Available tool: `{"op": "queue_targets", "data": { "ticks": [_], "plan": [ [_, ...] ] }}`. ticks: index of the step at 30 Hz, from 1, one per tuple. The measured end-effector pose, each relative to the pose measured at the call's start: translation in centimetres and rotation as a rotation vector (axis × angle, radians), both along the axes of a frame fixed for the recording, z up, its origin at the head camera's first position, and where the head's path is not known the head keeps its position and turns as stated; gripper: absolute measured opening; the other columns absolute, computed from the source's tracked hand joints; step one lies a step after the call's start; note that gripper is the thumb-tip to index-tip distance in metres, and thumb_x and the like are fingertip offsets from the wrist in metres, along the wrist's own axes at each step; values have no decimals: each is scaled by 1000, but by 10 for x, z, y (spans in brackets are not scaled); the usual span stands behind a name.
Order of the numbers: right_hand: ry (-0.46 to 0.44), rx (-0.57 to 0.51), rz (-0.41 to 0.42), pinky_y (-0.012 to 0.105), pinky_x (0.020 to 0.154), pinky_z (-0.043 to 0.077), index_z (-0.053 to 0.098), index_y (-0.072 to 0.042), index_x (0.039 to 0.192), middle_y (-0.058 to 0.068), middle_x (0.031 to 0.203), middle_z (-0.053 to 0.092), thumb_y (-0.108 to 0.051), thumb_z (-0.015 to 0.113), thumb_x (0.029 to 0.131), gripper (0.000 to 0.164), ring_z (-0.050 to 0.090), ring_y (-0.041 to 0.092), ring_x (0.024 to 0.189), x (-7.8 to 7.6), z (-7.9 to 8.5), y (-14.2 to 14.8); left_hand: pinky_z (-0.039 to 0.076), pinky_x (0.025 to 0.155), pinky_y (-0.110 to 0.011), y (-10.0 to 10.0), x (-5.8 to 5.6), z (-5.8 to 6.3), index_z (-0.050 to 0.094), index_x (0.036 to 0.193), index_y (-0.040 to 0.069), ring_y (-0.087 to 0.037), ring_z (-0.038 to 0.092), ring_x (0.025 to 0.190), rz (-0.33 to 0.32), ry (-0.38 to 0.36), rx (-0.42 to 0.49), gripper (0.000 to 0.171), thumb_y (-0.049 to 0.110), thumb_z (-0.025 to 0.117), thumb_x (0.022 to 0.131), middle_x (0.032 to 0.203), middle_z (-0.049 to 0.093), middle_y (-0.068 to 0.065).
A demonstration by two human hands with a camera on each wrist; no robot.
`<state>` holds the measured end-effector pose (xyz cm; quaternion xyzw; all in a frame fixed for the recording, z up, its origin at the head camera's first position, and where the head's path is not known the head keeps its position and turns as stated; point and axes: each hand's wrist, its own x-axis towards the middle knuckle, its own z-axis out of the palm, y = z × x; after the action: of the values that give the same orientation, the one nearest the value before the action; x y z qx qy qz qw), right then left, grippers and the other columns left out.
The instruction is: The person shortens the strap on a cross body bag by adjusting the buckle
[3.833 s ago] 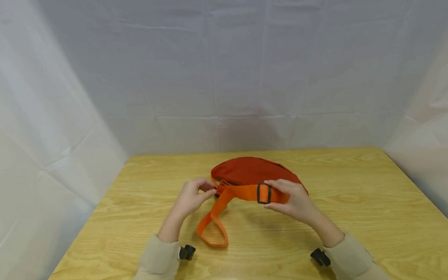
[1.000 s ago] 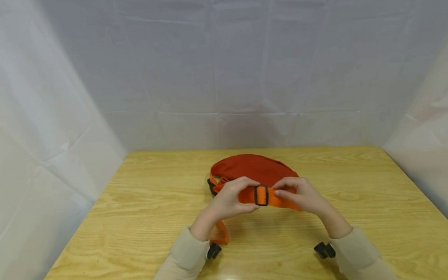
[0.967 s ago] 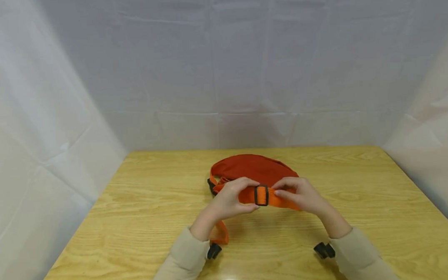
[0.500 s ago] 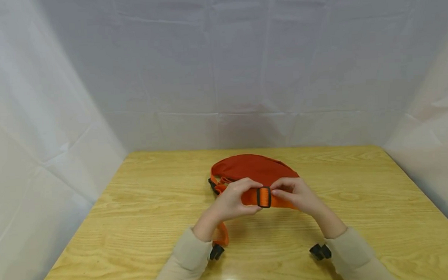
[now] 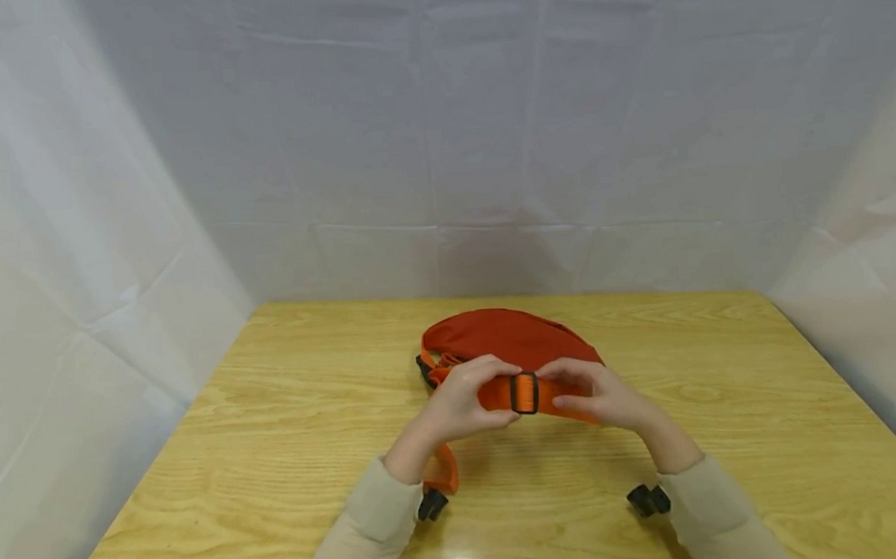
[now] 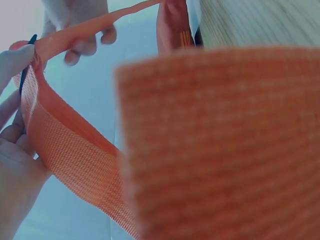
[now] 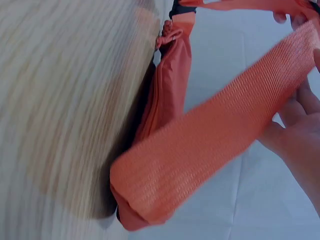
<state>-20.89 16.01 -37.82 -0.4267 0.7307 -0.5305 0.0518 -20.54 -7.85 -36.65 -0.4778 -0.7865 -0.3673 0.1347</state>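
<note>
A red waist bag (image 5: 506,334) lies on the table, and its orange strap (image 5: 494,395) is raised in front of it. My left hand (image 5: 461,400) pinches the black slide buckle (image 5: 514,394) by its top and bottom edges. Just to the right of it, my right hand (image 5: 607,399) holds the strap, with the index fingertip close to the buckle's top corner and the thumb lower on the webbing. In the left wrist view a strap loop (image 6: 75,150) hangs below the buckle. The right wrist view shows the strap (image 7: 215,135) running from the bag's end to my right hand (image 7: 300,120).
A black clip (image 5: 424,372) sits at the bag's left end. More strap (image 5: 445,471) droops to the table near my left wrist. Small black devices (image 5: 432,504) are worn at both cuffs. The wooden table (image 5: 310,385) meets white sheeting (image 5: 487,144) at the back and sides.
My left hand has moved right, from the strap's left part to the slide buckle. My right hand has shifted off the buckle onto the strap, its thumb lately moving down from the index finger.
</note>
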Motion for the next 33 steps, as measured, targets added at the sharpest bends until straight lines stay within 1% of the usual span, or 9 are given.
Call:
{"op": "queue_targets", "data": {
  "ticks": [2,4,7,11,15,19,22,28,33],
  "plan": [
    [-5,45,25,28,82,43,49,0,120,5,115,54,1,52,87,33,51,15,103,0,0,3,44,73,-20,-1,0,0,57,108,2,-12,53,84,-5,4,13,44,10,75,69,98,57,-5],
    [-15,74,45,29,84,42,45,0,123,9,119,51,1,51,88,36,49,15,107,0,1,5,44,73,-20,-1,-1,1,57,109,2,-12,53,84,-10,5,16,44,10,75,70,98,57,-5],
    [-16,96,60,29,86,41,43,1,125,14,120,50,0,48,90,36,48,16,108,0,2,6,44,73,-20,-2,0,2,57,109,2,-12,53,83,-14,-2,11,44,10,75,70,98,57,-5],
    [-13,74,69,29,84,42,44,4,123,20,115,51,4,45,90,33,51,17,104,0,3,6,44,72,-19,-2,1,2,56,110,2,-12,52,83,-12,-9,-1,44,11,74,71,98,56,-5],
    [-43,44,54,29,80,45,46,8,121,23,111,53,5,45,89,31,54,17,98,0,3,5,43,72,-19,-2,0,3,57,110,2,-11,52,83,-17,-18,2,43,10,74,71,98,56,-5],
    [-62,40,36,29,77,46,48,8,119,22,108,55,4,46,90,30,56,16,92,-2,1,5,44,71,-19,-2,0,2,57,110,2,-11,52,84,-28,-27,13,43,9,74,71,99,56,-6],
    [-64,26,20,30,75,47,50,7,114,20,104,57,3,47,89,25,56,16,89,-2,0,5,44,71,-20,-3,0,2,57,110,2,-12,52,84,-38,-30,19,43,9,74,71,99,56,-6],
    [-61,11,-44,28,73,47,54,6,106,13,98,59,2,51,87,19,57,14,88,-2,0,4,44,72,-20,-3,-1,2,56,111,2,-12,52,86,-57,-40,16,43,11,73,72,101,56,-7],
    [-44,33,-49,29,72,48,55,4,104,12,97,59,0,51,88,17,57,16,85,-2,2,3,44,74,-20,-3,-1,2,56,112,1,-12,52,87,-69,-44,-4,43,11,73,73,101,57,-7]
  ]
}}
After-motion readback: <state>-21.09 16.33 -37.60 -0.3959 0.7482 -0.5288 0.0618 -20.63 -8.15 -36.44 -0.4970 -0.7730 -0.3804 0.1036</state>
